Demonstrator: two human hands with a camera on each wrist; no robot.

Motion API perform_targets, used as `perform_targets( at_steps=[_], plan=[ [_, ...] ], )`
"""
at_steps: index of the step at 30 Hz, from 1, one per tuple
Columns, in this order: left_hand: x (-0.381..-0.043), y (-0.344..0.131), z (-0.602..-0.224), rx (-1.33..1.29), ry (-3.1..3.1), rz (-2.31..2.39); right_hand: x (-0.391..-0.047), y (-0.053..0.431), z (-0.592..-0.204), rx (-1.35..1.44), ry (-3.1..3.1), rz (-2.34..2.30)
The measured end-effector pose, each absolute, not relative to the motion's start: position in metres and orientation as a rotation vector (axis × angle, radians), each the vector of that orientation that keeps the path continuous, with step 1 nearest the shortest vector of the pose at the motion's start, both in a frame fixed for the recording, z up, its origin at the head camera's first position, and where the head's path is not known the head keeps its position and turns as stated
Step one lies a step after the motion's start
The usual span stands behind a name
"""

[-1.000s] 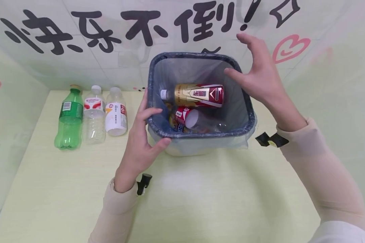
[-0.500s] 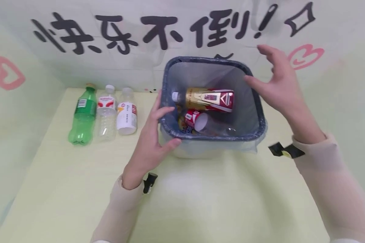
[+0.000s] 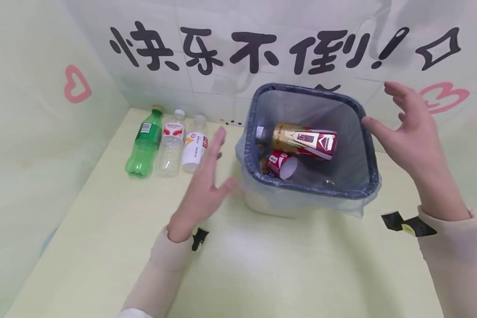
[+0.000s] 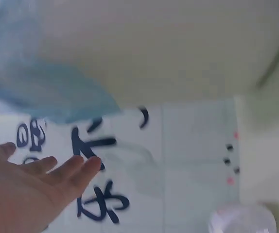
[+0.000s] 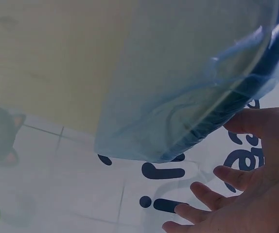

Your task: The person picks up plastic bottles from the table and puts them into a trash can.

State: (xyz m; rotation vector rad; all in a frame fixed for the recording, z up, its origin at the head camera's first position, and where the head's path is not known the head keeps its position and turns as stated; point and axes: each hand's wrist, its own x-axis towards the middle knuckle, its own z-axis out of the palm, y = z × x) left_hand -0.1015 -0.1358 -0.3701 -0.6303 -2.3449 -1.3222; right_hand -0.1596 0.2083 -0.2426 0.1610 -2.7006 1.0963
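Left hand (image 3: 202, 192) has come off the bin (image 3: 274, 207) on the table (image 3: 238, 260), fingers loose, the right hand (image 3: 415, 139) grips nothing, thumb at the rim (image 3: 369, 152), and from here I'd judge the bin light, its liner (image 3: 342, 205) slippery, best held by opposite sides

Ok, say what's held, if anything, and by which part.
Nothing: the left hand and the right hand are both beside the bin, neither gripping it.

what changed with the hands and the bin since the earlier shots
The left hand has let go of the cream bin with a dark rim and translucent plastic liner, moving left, towards the green plastic bottle. The right hand stays by the bin's right side. That bottle and the gold-and-red metal can inside the bin look undisturbed.
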Motion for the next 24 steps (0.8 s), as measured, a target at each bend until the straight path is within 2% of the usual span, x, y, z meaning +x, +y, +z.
perform_targets(
  at_steps=[6, 9, 24],
  plan=[
    [-0.129, -0.186, -0.393, -0.1, -2.592, -1.299, -0.155, 0.213, -0.243, 0.151, -2.683, 1.094],
    [-0.142, -0.204, -0.402, 0.065, -2.735, -1.213, -0.153, 0.215, -0.243, 0.139, -2.686, 1.099],
    [-0.166, -0.212, -0.425, 0.114, -2.846, -1.115, -0.146, 0.22, -0.243, 0.139, -2.685, 1.069]
  ],
)
